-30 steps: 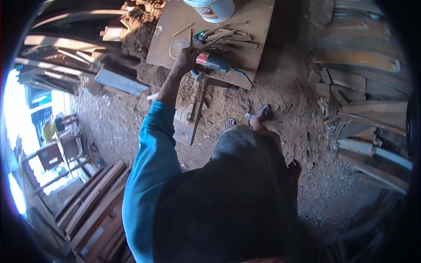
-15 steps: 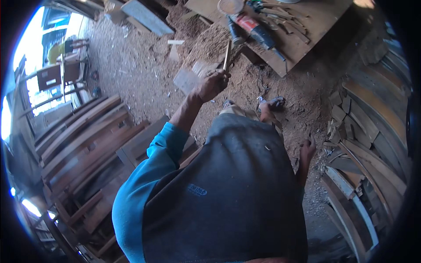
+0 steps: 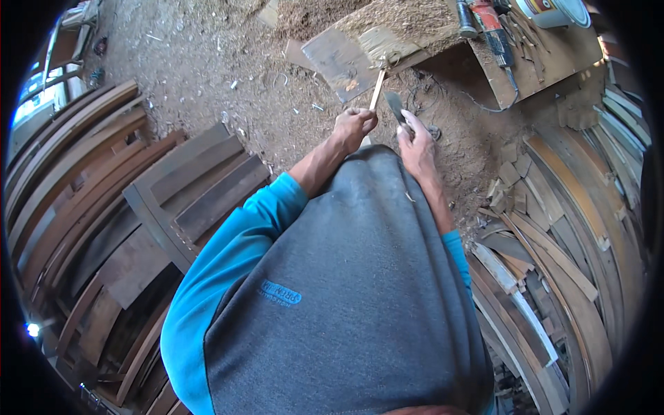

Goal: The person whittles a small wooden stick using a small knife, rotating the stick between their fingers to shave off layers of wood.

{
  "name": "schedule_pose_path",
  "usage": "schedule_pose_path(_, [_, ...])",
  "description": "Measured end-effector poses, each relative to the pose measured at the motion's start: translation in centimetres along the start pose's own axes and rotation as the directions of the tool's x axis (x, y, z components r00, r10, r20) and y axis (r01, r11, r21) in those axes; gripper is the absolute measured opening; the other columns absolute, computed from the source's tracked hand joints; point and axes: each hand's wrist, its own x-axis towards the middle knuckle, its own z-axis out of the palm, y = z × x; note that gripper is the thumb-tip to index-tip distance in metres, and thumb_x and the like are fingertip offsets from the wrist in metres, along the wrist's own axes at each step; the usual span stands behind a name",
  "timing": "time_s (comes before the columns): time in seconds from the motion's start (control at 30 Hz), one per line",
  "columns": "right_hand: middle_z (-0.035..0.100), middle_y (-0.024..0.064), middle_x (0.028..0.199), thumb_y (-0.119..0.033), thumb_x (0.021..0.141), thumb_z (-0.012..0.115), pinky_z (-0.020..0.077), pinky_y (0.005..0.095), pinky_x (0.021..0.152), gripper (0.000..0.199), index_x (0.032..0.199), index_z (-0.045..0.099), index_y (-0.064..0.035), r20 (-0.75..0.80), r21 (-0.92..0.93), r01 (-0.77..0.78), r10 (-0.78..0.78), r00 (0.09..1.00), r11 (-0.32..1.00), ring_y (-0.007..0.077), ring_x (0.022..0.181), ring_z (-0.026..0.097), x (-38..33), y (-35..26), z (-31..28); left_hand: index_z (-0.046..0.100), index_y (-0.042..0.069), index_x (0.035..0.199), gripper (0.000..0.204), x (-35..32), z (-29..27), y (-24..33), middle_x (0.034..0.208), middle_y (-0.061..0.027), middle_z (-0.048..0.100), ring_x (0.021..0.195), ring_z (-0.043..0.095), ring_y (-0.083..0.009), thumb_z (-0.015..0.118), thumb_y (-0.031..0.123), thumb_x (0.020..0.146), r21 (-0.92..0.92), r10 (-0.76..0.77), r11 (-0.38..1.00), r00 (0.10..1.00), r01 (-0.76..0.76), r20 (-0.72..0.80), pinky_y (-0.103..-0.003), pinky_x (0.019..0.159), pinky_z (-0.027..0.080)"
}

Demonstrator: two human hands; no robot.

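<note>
My left hand [image 3: 354,129] is closed round a thin pale wooden stick [image 3: 377,91], which points away from me and slightly right. Just right of it, my right hand [image 3: 417,144] is closed on a knife-like tool with a dark flat blade [image 3: 394,104]; its handle is hidden in my fingers. The blade is beside the stick, and I cannot tell whether they touch. Beyond the stick's far end lie a flat wooden board [image 3: 339,61] and a light piece of wood [image 3: 389,45] with shavings on it.
At the far right, a low wooden table [image 3: 567,68] holds a red and dark power tool [image 3: 492,31], a white bucket [image 3: 553,12] and wood strips. Its cord trails off the edge. Stacked planks [image 3: 76,180] stand left, more timber [image 3: 553,200] right. Sawdust [image 3: 207,41] covers the floor.
My right hand has come up from my right side to beside my left hand, with the blade now showing. My left hand has drawn nearer with the stick. The view has shifted.
</note>
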Motion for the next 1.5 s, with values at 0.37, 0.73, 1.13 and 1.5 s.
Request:
schedule_pose_path(0.37, [0.072, 0.0254, 0.11, -0.015, 0.099, 0.056, 0.0554, 0.0425, 0.089, 0.044, 0.14, 0.058, 0.0012, 0.056, -0.054, -0.101, 0.104, 0.993, 0.993, 0.0334, 0.099, 0.072, -0.1, -1.3, 4.1, 0.069, 0.002, 0.11, 0.027, -0.3, -0.9, 3.6, 0.099, -0.006, 0.072, 0.086, 0.068, -0.0155, 0.082, 0.008, 0.087, -0.299, -0.22, 0.936, 0.972, 0.188, -0.08, -0.029, 0.077, 0.059])
schedule_pose_path(0.73, [0.074, 0.0138, 0.091, -0.014, 0.1, 0.057, 0.0564, 0.0346, 0.073, 0.043, 0.14, 0.058, 0.0019, 0.112, -0.034, -0.209, 0.211, 0.971, 0.977, 0.0199, 0.076, 0.072, 0.8, -3.8, 1.8, 0.068, -0.002, 0.11, 0.025, 0.5, 0.8, 3.8, 0.096, -0.0076, 0.07, 0.083, 0.066, -0.0156, 0.076, 0.016, 0.094, -0.202, -0.114, 0.975, 0.99, 0.096, -0.081, -0.029, 0.076, 0.056])
schedule_pose_path(1.13, [0.07, 0.0282, 0.12, -0.011, 0.1, 0.052, 0.0518, 0.0417, 0.099, 0.04, 0.135, 0.061, 0.0059, 0.111, -0.054, -0.027, 0.032, 0.993, 0.998, 0.0395, 0.115, 0.067, -0.3, -5.0, 1.1, 0.062, 0.002, 0.112, 0.025, 0.6, 2.6, 4.3, 0.091, -0.0061, 0.063, 0.075, 0.058, -0.0148, 0.048, 0.022, 0.105, -0.346, -0.149, 0.929, 0.989, 0.136, -0.01, -0.03, 0.067, 0.051])
schedule_pose_path(1.5, [0.069, 0.0297, 0.118, -0.018, 0.098, 0.054, 0.0536, 0.0449, 0.096, 0.038, 0.126, 0.07, 0.0013, 0.086, -0.167, -0.113, 0.128, 0.988, 0.979, 0.0422, 0.113, 0.068, 1.6, -6.4, 1.0, 0.061, 0.003, 0.098, 0.035, -0.3, 3.1, 5.7, 0.074, -0.0037, 0.057, 0.063, 0.052, -0.015, 0.039, 0.027, 0.109, 0.011, 0.065, 0.998, 0.995, -0.064, -0.072, -0.033, 0.059, 0.047])
